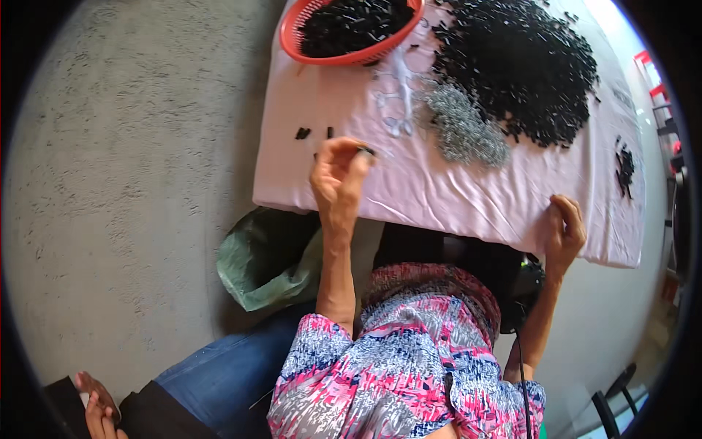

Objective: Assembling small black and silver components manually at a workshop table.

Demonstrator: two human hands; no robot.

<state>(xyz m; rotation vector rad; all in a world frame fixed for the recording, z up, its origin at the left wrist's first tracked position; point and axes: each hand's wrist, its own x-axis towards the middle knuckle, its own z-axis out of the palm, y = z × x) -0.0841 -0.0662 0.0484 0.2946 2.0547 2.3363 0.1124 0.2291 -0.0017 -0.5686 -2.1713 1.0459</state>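
My left hand (338, 175) is raised over the front left part of the pink cloth (439, 197). Its thumb and fingertips pinch a small black tube-like piece (366, 151). At the table's front edge, to the right, my right hand (569, 227) rests on the cloth with curled fingers; whatever they hold, if anything, is hidden. A heap of small silver metal pieces (468, 132) lies between my hands and farther back. Behind it spreads a large pile of short black pieces (530, 66). A few loose black pieces (303, 134) lie just left of my left hand.
A red plastic basket (351, 57) filled with black pieces stands at the back left. More black pieces (624, 172) lie near the right edge. A green plastic bag (270, 289) hangs open below the table. Another person's hands (99, 410) and jeans (227, 373) show at lower left.
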